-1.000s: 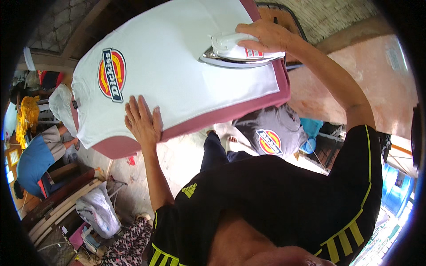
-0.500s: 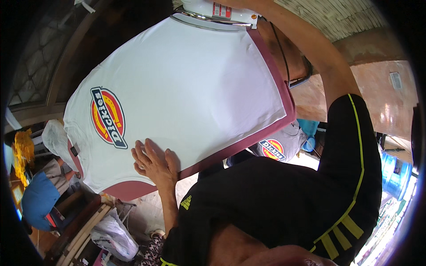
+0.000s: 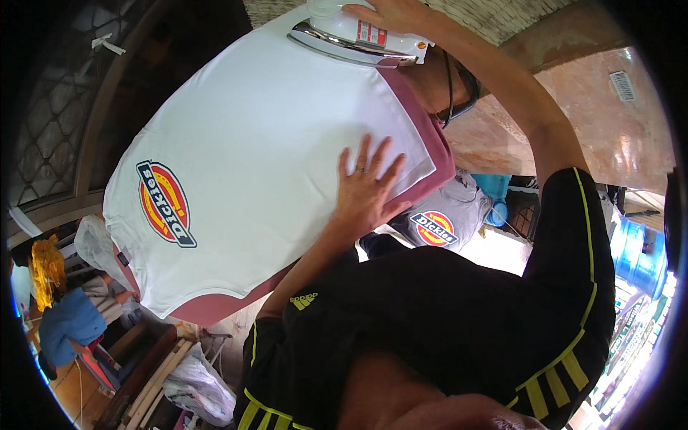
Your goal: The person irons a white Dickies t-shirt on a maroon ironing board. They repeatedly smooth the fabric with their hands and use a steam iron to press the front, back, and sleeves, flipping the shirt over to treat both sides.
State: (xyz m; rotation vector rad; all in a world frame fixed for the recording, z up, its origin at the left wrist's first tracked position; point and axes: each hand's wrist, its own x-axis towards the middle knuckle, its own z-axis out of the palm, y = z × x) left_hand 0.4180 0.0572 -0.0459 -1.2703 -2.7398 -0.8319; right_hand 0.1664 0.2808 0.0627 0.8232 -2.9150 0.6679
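A white T-shirt [image 3: 258, 143] with a red, yellow and navy printed emblem lies spread over a maroon ironing board [image 3: 233, 304]. On the shirt near its hem, my left hand [image 3: 367, 183] rests palm down with fingers spread. At the far edge, my right hand [image 3: 394, 14] grips a white electric iron [image 3: 358, 32] by the handle, part of which is cut off by the picture's upper rim. The iron's shiny metal base sits on the cloth by the hem's far corner.
A grey garment [image 3: 448, 208] with a similar emblem lies beyond the board's right side. A dark cord [image 3: 448, 86] hangs near the iron. Clear plastic bags [image 3: 201, 383], a blue cloth [image 3: 72, 322] and wooden strips [image 3: 154, 376] are at lower left. A blue water jug [image 3: 638, 258] stands at right.
My left hand has moved right across the shirt, from beside the emblem to near the hem. The iron and my right hand now show lower and more fully as the view shifted.
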